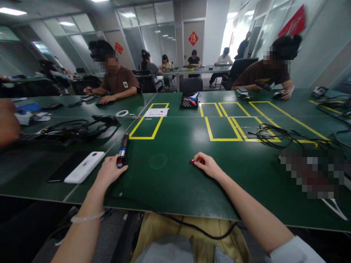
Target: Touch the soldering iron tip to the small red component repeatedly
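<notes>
At the left, my left hand is closed around the near end of a dark cylindrical tool with blue and silver bands and a narrow tip pointing away from me. The tool lies or stands at the green table top; which of the two I cannot tell. To the right, my right hand pinches a small red piece between thumb and fingertips, low over the table. The piece is too small to name. A white power bank-like slab lies left of my left hand, beside a flat black slab.
Yellow tape outlines mark the green table. A black tray holds blue and red items. Black cables lie right, a dark bundle left. A cord crosses the near edge. Two people sit opposite.
</notes>
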`<state>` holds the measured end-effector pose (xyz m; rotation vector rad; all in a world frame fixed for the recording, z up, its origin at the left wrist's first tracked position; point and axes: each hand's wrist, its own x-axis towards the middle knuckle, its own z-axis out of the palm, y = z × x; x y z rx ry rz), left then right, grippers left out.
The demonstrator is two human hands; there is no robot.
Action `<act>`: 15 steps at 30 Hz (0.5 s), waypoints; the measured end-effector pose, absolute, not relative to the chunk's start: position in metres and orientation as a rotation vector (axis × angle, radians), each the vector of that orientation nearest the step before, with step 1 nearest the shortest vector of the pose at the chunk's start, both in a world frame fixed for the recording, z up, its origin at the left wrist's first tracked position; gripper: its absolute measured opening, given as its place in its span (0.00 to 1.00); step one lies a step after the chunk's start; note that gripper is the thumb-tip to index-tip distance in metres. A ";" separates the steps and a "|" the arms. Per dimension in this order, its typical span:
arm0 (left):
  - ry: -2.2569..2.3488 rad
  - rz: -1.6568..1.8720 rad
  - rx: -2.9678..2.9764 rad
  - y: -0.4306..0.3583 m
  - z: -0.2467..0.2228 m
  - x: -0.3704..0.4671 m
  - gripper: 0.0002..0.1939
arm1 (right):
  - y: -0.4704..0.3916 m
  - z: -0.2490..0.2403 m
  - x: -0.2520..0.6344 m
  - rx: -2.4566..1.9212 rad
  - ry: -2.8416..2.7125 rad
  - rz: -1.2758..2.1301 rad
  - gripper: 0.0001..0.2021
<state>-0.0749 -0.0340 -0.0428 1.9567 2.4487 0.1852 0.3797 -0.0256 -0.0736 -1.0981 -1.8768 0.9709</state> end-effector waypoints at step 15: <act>2.160 0.323 2.114 -0.025 -0.030 0.073 0.34 | -0.027 -0.070 0.377 -1.112 -1.875 0.962 0.05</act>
